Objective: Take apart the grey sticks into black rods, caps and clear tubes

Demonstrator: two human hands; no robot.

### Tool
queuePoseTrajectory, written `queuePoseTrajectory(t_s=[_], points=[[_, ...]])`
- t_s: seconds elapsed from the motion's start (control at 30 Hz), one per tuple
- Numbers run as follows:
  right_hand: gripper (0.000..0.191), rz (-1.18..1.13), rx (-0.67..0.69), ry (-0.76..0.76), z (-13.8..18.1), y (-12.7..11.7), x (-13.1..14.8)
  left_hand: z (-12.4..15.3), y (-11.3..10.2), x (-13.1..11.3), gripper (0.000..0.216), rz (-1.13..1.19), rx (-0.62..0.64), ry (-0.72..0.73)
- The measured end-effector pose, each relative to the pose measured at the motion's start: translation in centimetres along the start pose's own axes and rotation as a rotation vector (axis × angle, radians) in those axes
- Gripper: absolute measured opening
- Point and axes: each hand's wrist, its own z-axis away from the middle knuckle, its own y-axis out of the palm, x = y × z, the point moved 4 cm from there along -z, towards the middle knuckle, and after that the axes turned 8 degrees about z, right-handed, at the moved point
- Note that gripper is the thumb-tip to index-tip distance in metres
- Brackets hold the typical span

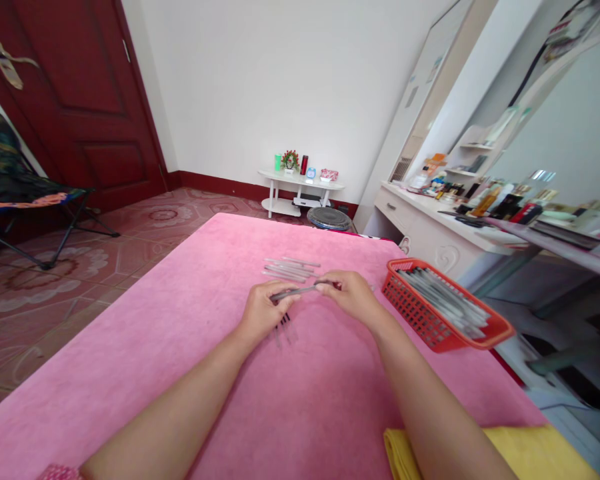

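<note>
Both hands meet over the middle of the pink cloth, holding a slim grey pen point(307, 289) between them. My left hand point(270, 307) pinches its left, darker end with thumb and fingers. At the other end, my right hand point(347, 291) grips a dark tip, partly hidden by the fingers; whether that part is separate I cannot tell. Just beyond the hands lies a loose row of several slender clear-grey pens point(290, 269). Small thin pieces with black ends point(285, 327) rest on the cloth below my left hand, too blurred to name.
A red plastic basket point(415, 310) full of similar pens stands to the right. Folded yellow cloth point(540, 453) lies under my right forearm at the near edge. A dressing table point(430, 220) crowded with bottles borders the right side; a folding chair point(25, 193) is at left.
</note>
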Motion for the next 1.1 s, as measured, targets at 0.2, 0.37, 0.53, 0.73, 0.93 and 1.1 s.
queuePoseTrajectory(t_s=[0.2,0.37,0.53,0.73,0.93,1.1], points=[[0.01,0.178,0.06,-0.036,0.6,0.9,1.6,-0.1,-0.3,0.8,0.026,-0.027,0.025,-0.005],[0.014,0.169,-0.029,0.062,1.7,-2.2,-0.7,-0.4,-1.3,0.3,0.033,-0.035,-0.106,0.048],[0.027,0.403,-0.335,0.357,5.3,-11.1,-6.9,-0.5,-1.8,0.8,0.033,-0.042,-0.19,-0.009],[0.035,0.789,-0.262,0.866,11.0,-17.6,-14.5,-0.5,-1.6,0.8,0.032,-0.04,-0.128,0.008],[0.036,0.797,-0.124,0.933,12.6,-16.9,-17.0,-0.5,-1.7,1.2,0.033,-0.025,-0.164,0.008],[0.034,0.783,-0.28,0.746,10.0,-15.1,-14.0,-0.5,-1.9,1.9,0.034,0.033,-0.211,-0.036]])
